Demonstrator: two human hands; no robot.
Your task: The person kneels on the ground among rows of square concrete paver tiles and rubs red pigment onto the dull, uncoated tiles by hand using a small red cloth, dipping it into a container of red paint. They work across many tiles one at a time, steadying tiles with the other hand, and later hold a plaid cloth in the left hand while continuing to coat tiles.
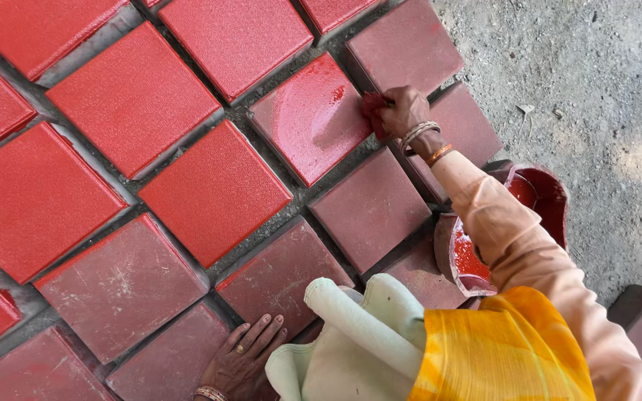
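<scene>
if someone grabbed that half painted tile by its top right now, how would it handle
The half-painted tile would probably be slippery and smear: its glossy coat looks wet where the right hand presses a red cloth. It looks like a thick, stiff block, so likely heavy for its size. Flat and square, it seems unlikely to roll or tip.

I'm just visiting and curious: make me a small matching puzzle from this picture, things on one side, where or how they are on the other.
Things:
1. right hand
2. left hand
3. paint bowl
4. wet tile

States:
A. flat on a dull unpainted tile
B. glossy, partly coated red
C. pressing a red rag
D. under the right forearm, at the tiles' edge

Pairs: 1-C, 2-A, 3-D, 4-B
</scene>
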